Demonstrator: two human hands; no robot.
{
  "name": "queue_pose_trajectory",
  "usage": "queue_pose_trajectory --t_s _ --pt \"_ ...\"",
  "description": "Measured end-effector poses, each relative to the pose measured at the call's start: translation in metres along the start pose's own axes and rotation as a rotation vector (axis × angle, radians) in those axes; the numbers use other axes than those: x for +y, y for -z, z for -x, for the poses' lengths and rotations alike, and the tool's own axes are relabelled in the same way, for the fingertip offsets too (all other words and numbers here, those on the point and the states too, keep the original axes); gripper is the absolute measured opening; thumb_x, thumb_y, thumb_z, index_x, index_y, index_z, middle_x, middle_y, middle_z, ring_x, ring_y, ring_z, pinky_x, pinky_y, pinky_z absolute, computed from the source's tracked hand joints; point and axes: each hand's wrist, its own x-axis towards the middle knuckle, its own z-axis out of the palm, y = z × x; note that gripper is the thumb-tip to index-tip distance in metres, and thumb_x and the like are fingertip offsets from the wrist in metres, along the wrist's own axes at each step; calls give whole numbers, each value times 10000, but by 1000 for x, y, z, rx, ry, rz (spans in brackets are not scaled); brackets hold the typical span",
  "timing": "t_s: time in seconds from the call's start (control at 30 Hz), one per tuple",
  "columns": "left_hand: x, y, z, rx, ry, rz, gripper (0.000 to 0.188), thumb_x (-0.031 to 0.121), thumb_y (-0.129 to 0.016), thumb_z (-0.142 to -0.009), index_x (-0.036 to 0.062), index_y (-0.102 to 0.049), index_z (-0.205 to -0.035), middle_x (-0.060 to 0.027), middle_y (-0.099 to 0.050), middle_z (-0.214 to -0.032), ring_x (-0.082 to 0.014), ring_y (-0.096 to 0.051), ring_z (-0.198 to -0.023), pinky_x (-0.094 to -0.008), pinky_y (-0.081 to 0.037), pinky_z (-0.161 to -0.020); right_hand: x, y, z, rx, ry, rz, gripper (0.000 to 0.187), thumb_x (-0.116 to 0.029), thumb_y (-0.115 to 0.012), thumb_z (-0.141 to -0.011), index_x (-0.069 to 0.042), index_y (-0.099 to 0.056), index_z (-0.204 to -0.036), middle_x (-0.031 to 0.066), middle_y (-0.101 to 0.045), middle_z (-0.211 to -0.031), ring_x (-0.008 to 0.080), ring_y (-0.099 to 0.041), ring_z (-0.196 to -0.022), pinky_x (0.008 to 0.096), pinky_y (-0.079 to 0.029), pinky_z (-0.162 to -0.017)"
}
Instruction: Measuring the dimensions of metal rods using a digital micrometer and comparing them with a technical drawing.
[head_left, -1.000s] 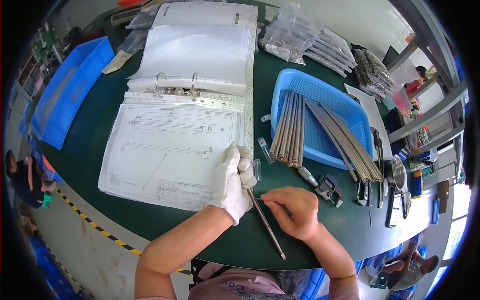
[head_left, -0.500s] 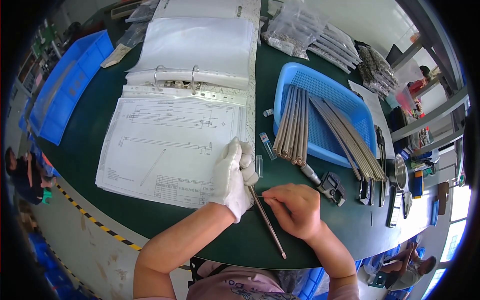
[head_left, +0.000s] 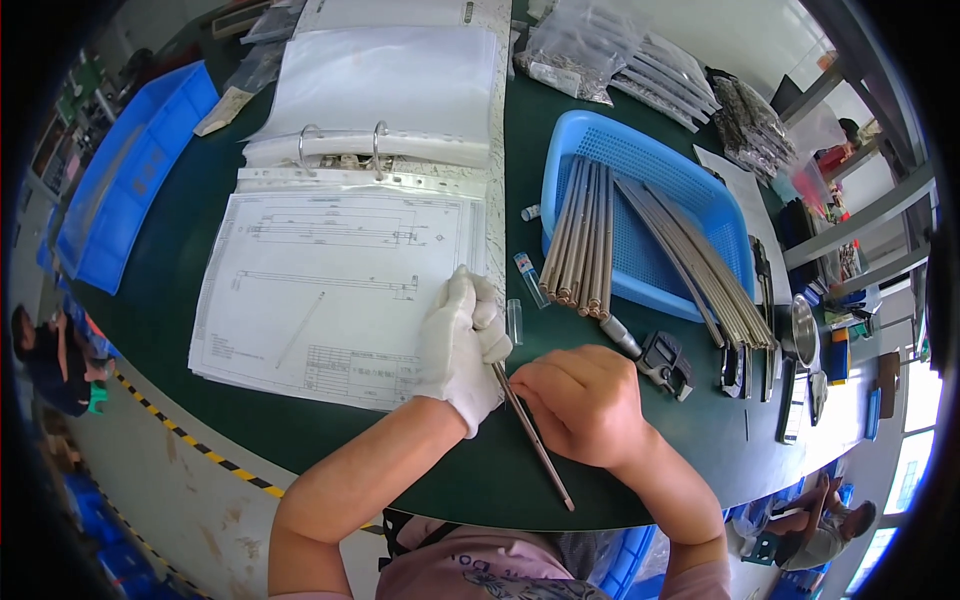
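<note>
My left hand point(head_left: 458, 345), in a white glove, is closed round the upper part of a slim metal rod point(head_left: 540, 448). The rod slants down toward the table's near edge, with its lower end free. My bare right hand point(head_left: 585, 400) is pinched close beside the rod, just below the glove. A thin pin shows between those fingertips in the earlier view; now the fingers mostly hide it. Clear small tubes point(head_left: 515, 322) lie right of the glove. Under my left hand is an open ring binder with a technical drawing point(head_left: 320, 290).
A blue perforated basket point(head_left: 650, 285) holds bundles of metal rods point(head_left: 583, 235) at the right. Near it lie a digital micrometer point(head_left: 660, 362) and a caliper point(head_left: 735, 370). Bagged parts point(head_left: 580, 50) sit behind. A blue bin point(head_left: 135, 180) stands at the left. Other people sit farther off.
My right hand has turned and moved slightly left and up, its fingertips closer to the rod. The left hand keeps its hold. The whole view has shifted a little.
</note>
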Motion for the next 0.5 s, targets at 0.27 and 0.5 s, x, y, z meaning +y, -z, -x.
queue_pose_trajectory --t_s 0.27,0.5 --pt "-3 2 -2 -5 -9 6 270 291 -329 -939 134 -388 -728 61 -252 -559 -61 -160 -433 -219 -161 -418 4 0 1 -3 -86 -108 112 -32 -631 -632 -53 -581 -730 54 -553 -629 234 -511 -501 318 -386 -449" --pt "-2 1 0 -21 20 16 280 304 -332 -936 136 -388 -719 63 -253 -559 -63 -153 -434 -218 -161 -420 -1 -6 8 96 49 -5 104 -29 -637 -632 -46 -576 -715 59 -559 -633 221 -522 -498 299 -398 -456"
